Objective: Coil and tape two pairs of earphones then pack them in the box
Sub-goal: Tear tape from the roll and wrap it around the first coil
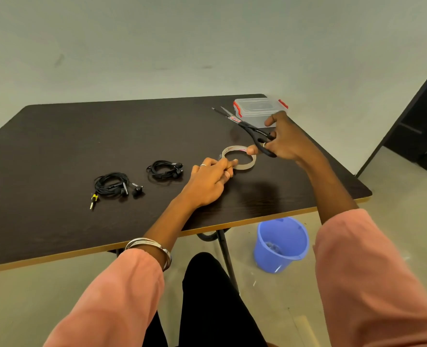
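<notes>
left hand [211, 177] pinching the tape roll [240, 157] edge on the dark tabletop [57, 136], fingers pressed together. right hand [283, 140] gripping black scissors [251, 128], blades apart. two coiled earphones [114, 185] [166, 169] lying left of the roll; lidded box [257, 111] at far right corner.

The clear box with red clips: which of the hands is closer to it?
Right. The right hand, gripping the scissors, is just in front of the box. The left hand is farther back, holding the tape roll.
</notes>
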`<state>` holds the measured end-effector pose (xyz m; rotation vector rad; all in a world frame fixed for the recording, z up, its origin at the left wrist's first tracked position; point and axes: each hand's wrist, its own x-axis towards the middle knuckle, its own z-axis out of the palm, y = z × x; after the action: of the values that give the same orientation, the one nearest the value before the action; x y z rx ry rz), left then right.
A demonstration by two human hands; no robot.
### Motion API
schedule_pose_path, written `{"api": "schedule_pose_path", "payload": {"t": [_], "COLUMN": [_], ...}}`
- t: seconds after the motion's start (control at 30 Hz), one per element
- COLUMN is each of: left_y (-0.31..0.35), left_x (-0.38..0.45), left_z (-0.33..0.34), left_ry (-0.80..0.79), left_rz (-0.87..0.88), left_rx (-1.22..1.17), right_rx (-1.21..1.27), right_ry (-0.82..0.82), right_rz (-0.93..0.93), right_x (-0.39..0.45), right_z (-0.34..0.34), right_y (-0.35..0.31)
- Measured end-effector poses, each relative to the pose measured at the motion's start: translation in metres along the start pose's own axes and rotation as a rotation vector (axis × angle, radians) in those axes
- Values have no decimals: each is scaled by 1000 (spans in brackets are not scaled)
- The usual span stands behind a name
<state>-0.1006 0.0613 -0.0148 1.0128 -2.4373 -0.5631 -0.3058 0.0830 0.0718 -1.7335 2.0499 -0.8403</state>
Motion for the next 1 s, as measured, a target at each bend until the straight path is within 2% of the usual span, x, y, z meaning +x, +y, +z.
{"api": "schedule_pose_path", "payload": {"t": [0.07, 0.13, 0.23, 0.37, 0.5, 0.6, 0.67, 0.73, 0.83, 1.0], "left_y": [2, 4, 6, 9, 10, 12, 13, 14, 13, 1], "left_x": [-3, -8, -13, -15, -21, -27, -32, -38, -49, -68], "left_z": [-4, -8, -13, -13, -13, -15, -16, -18, -27, -52], "left_ry": [41, 121, 246, 358, 376, 384, 400, 420, 453, 535], "left_rz": [20, 27, -54, -92, -110, -147, -166, -175, -191, -231], "left_rx": [-97, -336, -565, -610, -634, -679, -742, -816, -929, -896], "right_rx": [95, 136, 12, -163, -370, -495, -315, 92, 562, 982], "right_ry": [33, 85, 148, 167, 60, 177, 201, 108, -132, -387], "right_rz": [86, 180, 320, 395, 482, 393, 213, 87, 123, 249], "right_x": [-10, -22, -35, -45, -48, -48, -47, -51, -56, -50], "right_z": [1, 2, 4, 12, 19, 27, 34, 43, 62, 86], "right_y": [12, 27, 44, 44, 24, 0, -19, -38, -61, -78]}}
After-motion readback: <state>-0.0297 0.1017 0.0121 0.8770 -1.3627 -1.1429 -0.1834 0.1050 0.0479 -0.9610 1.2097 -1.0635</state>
